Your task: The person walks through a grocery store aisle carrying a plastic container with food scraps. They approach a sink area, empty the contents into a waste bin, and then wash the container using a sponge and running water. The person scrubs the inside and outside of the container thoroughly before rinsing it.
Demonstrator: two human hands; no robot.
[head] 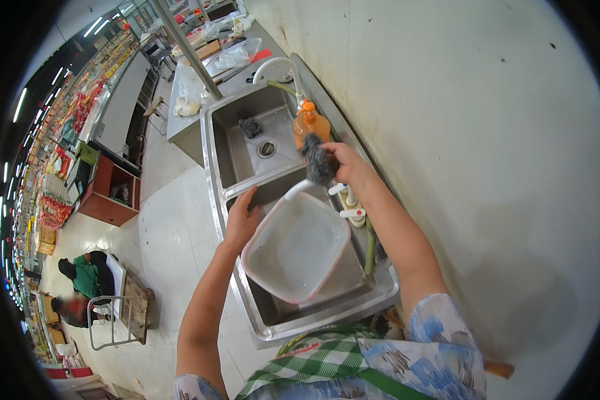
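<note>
My right hand (347,162) holds a grey scouring pad (318,160) above the divider of a double stainless steel sink, beside an orange pump bottle (311,125). Under the pad, the white spout of the nearer tap (300,189) reaches over a pink-rimmed plastic basin (300,250) that holds cloudy water. The basin sits tilted in the nearer sink bowl. My left hand (243,220), fingers apart and holding nothing, hovers at the basin's left side near the sink rim (214,185). A second dark scouring pad (251,127) lies in the farther bowl near the drain (267,148).
Beyond the sink, a steel counter (190,127) bears plastic bags (237,54), a knife and a wooden board. A metal post (187,47) rises by the sink corner. The wall (454,125) stands close on the right. Two people are at a flat cart (137,310) on the left floor.
</note>
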